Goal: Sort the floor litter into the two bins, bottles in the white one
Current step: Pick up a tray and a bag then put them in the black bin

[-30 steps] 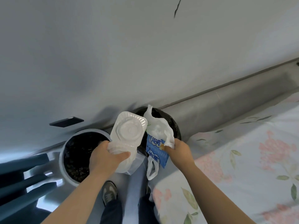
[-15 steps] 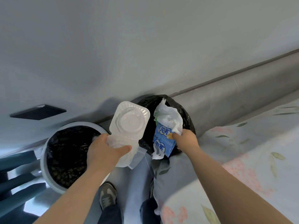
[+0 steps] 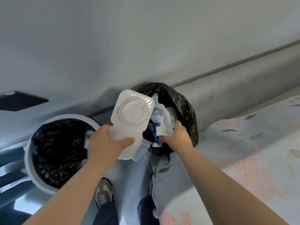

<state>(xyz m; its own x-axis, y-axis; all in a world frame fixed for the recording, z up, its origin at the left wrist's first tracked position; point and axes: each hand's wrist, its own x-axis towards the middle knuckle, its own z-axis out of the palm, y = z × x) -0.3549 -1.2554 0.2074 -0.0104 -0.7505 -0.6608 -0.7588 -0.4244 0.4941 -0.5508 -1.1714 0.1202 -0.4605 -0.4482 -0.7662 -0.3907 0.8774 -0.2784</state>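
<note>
Centre frame, the right hand pinches a bag over the black bin. The left hand grips a tray. The next move is probably to release the bag, then bin the tray.

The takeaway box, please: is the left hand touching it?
Touching: the head view shows the left hand gripping the takeaway box, thumb curled across its lower half.

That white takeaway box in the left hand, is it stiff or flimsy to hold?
Probably very light: the left hand holds the takeaway box up by one end. Likely flimsy, as its thin base looks creased by the thumb. Its open lid may flap.
</note>
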